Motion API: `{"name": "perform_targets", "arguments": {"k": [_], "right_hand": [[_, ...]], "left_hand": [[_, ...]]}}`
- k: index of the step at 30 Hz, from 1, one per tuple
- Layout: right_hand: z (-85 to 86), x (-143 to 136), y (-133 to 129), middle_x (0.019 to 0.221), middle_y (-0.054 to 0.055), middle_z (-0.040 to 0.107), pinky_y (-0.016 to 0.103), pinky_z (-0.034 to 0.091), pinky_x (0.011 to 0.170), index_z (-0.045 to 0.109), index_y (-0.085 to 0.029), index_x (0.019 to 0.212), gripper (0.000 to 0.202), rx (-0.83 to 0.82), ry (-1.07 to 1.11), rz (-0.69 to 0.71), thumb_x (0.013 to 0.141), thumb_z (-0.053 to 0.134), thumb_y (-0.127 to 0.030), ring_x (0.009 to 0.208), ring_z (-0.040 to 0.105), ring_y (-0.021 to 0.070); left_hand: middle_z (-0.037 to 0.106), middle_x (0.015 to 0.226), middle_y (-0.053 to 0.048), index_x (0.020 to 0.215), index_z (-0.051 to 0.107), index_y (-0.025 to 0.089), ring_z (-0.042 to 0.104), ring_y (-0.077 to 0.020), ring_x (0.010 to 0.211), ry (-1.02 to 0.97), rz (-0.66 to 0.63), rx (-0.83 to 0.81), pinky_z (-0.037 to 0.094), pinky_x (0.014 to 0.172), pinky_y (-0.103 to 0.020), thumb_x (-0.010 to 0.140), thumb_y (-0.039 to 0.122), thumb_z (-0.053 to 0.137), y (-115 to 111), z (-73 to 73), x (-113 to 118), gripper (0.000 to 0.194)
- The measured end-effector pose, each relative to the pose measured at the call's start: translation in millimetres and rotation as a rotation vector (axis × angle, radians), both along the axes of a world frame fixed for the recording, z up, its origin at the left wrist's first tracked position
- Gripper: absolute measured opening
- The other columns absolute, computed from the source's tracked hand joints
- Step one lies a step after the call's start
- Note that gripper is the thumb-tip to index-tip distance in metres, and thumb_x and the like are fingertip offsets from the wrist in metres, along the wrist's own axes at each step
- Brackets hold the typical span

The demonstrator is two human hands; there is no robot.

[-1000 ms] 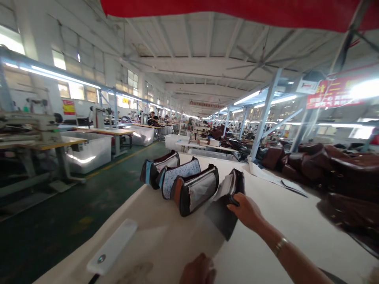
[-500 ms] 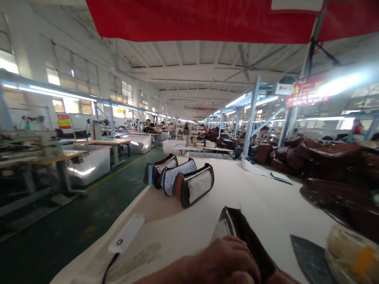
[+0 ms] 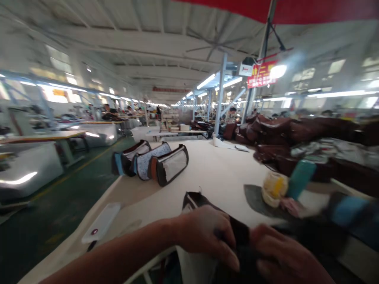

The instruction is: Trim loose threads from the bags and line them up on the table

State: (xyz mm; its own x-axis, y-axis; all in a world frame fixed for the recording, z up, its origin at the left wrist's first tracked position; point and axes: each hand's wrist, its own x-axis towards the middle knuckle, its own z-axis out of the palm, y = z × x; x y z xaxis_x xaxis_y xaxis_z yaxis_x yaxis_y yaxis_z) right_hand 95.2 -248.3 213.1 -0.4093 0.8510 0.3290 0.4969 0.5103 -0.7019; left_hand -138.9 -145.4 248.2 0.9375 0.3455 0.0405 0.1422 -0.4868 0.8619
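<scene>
A dark brown pouch (image 3: 239, 230) with a pale panel at its far end lies at the near edge of the table, before my body. My left hand (image 3: 207, 232) reaches across it, thumb and fingers closed on its dark edge. On the other side my right hand (image 3: 281, 256), blurred, has its fingers curled against the same dark material. The pouch's near part is in shadow and partly hidden by both hands. Further up the table stand three finished-looking pouches: one with a white panel (image 3: 173, 165), one light blue patterned (image 3: 152, 159), one with a blue end (image 3: 118, 162).
A white power strip (image 3: 102, 223) lies at the table's left side. To the right are a dark flat piece (image 3: 251, 201), a cream-coloured roll (image 3: 274, 188), a teal object (image 3: 302, 179) and heaped brown leather goods (image 3: 281, 132). A floor aisle (image 3: 77, 181) runs along the left.
My view has turned right and tilted down, bringing the teal object and more of both hands into sight. Both hands stay at the dark brown pouch, now nearer the table's front edge.
</scene>
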Motion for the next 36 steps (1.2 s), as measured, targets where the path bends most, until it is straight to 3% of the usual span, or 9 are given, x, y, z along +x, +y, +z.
{"name": "perform_targets", "arguments": {"k": [3, 11, 22, 30, 36], "right_hand": [[9.2, 12.0, -6.8, 0.094, 0.005, 0.062, 0.029, 0.047, 0.075, 0.061, -0.021, 0.088, 0.02, -0.109, 0.039, 0.016, 0.095, 0.059, -0.04, 0.085, 0.058, 0.0173], [30.6, 24.2, -23.0, 0.096, 0.004, 0.058, 0.029, 0.042, 0.072, 0.064, -0.017, 0.099, 0.04, -0.219, -0.005, -0.033, 0.085, 0.069, -0.054, 0.083, 0.053, 0.0162], [10.6, 16.3, -14.5, 0.084, 0.002, 0.059, 0.027, 0.041, 0.07, 0.061, -0.016, 0.083, 0.024, -0.248, 0.212, -0.078, 0.091, 0.066, -0.038, 0.077, 0.053, 0.0137], [14.6, 11.2, -18.8, 0.082, 0.001, 0.056, 0.026, 0.039, 0.068, 0.061, -0.015, 0.083, 0.025, -0.305, 0.297, -0.077, 0.089, 0.066, -0.04, 0.076, 0.05, 0.0134], [13.5, 3.4, -16.6, 0.081, -0.001, 0.057, 0.024, 0.037, 0.063, 0.062, -0.015, 0.083, 0.026, -0.329, 0.272, -0.183, 0.081, 0.076, -0.037, 0.072, 0.048, 0.0111]], "left_hand": [[0.061, 0.082, 0.0, 0.08, 0.073, 0.013, 0.055, -0.0116, 0.073, 0.053, -0.033, -0.103, 0.042, 0.063, -0.02, 0.073, 0.044, 0.082, 0.3, 3.5, 13.3, 0.033], [0.064, 0.085, 0.001, 0.085, 0.071, 0.013, 0.058, -0.013, 0.076, 0.144, -0.104, -0.129, 0.043, 0.066, -0.021, 0.079, 0.034, 0.075, 2.7, 0.6, 45.0, 0.022], [0.061, 0.081, 0.002, 0.087, 0.07, 0.014, 0.053, -0.012, 0.072, 0.184, -0.052, -0.222, 0.041, 0.064, -0.02, 0.074, 0.026, 0.068, 2.2, 0.2, 50.2, 0.017], [0.06, 0.078, 0.002, 0.083, 0.07, 0.013, 0.051, -0.0107, 0.068, 0.186, -0.054, -0.25, 0.04, 0.062, -0.02, 0.077, 0.031, 0.068, 1.6, 0.9, 49.3, 0.019], [0.059, 0.077, 0.002, 0.082, 0.069, 0.013, 0.05, -0.01, 0.066, 0.176, -0.057, -0.287, 0.038, 0.059, -0.02, 0.075, 0.028, 0.067, 2.1, 0.0, 48.1, 0.017]]}}
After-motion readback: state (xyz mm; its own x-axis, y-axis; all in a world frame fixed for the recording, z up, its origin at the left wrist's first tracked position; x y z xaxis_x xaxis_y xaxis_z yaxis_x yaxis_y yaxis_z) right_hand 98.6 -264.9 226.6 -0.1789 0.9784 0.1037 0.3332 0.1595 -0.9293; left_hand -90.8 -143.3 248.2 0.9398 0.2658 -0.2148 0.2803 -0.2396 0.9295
